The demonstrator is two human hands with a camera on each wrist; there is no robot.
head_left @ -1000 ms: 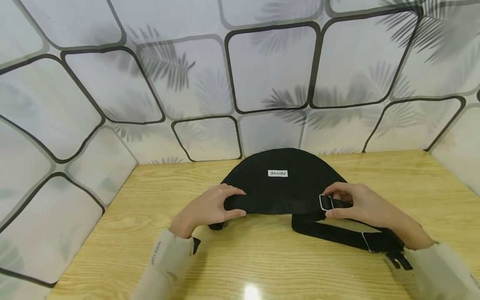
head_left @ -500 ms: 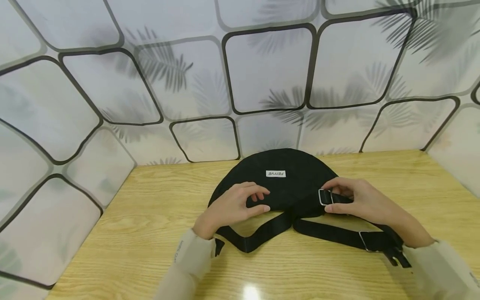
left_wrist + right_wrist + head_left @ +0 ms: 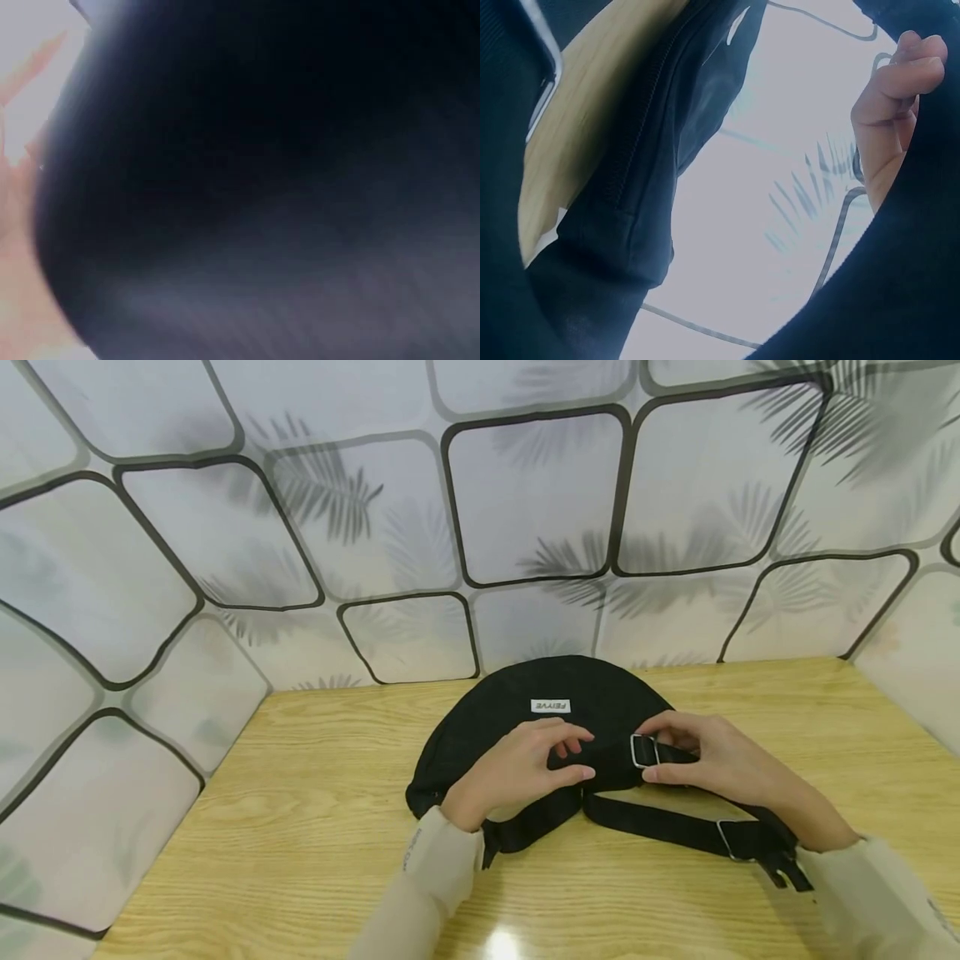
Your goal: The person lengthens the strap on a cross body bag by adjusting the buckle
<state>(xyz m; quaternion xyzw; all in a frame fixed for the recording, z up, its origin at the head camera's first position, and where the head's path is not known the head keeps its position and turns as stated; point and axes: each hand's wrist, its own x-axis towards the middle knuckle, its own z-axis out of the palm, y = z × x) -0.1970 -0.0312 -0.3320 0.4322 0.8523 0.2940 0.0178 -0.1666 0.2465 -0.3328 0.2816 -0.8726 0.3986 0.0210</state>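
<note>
A black half-round waist bag (image 3: pixel 480 735) with a white label (image 3: pixel 551 706) lies on the table, curved edge toward the wall. My right hand (image 3: pixel 723 764) pinches its black strap beside a metal strap slider (image 3: pixel 643 750), at the bag's right end. Over the bag's front, my left hand (image 3: pixel 517 768) has thumb and fingers apart with nothing between them, short of the slider. Blurred black material (image 3: pixel 262 165) fills most of the left wrist view. In the right wrist view, bag fabric with a zipper (image 3: pixel 641 142) shows beside curled fingers (image 3: pixel 900 82).
A loose strap (image 3: pixel 660 822) runs along the bag's near side to a second metal slider (image 3: pixel 731 841) and a black buckle end (image 3: pixel 783 870) by the right sleeve. A patterned cloth wall (image 3: pixel 540 502) stands behind the wooden table (image 3: pixel 300 827).
My left hand has let go of the bag's left part and moved right across its front toward the slider. A strap has come into view below it. My right hand keeps its pinch, shifting slightly left.
</note>
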